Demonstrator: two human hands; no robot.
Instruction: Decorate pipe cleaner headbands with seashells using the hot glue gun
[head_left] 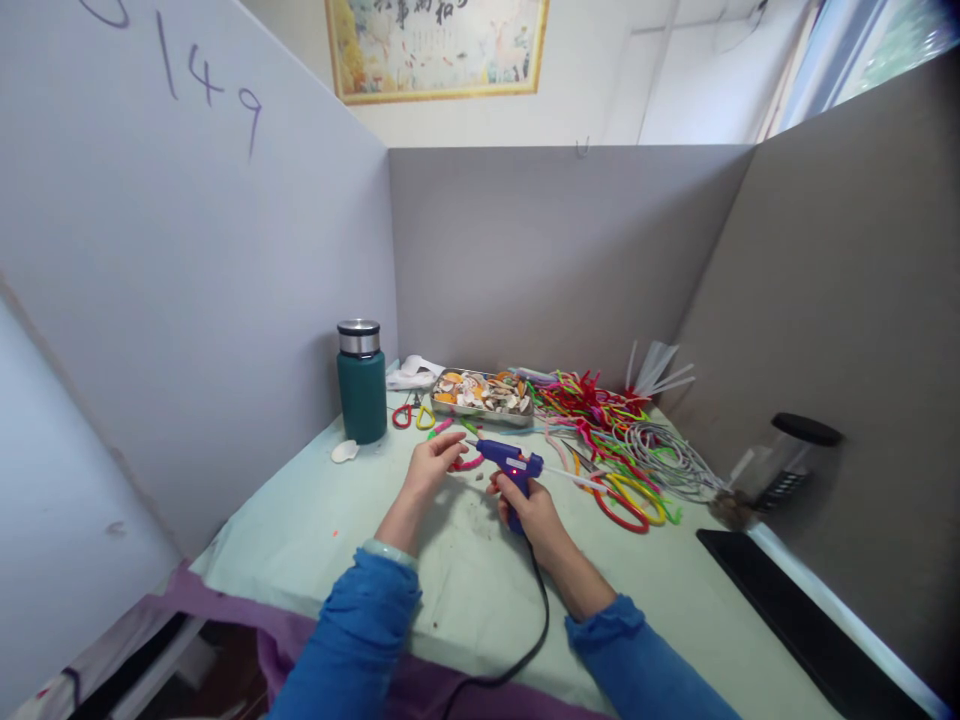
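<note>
While one glue gun (510, 460) is grasped in the fingers of the right hand (529, 505), its nozzle is pointed at the left hand (433, 468); whether one pink curved piece (471, 464) is pinched or merely lies below the left fingertips cannot be told. Both forearms are extended. Beyond the fingers, one shell-filled tray (480, 413) is seen, one bottle (362, 395) leftward; between the forearms, one cord (545, 600) is hung.

Grey partitions (555, 230) enclose three sides of a pale green tabletop (292, 550), purple cloth (279, 632) showing along its near edge, while beyond them a gold-framed picture (442, 52) hangs on a white wall (592, 75) and daylight shows through a window (896, 55).
</note>
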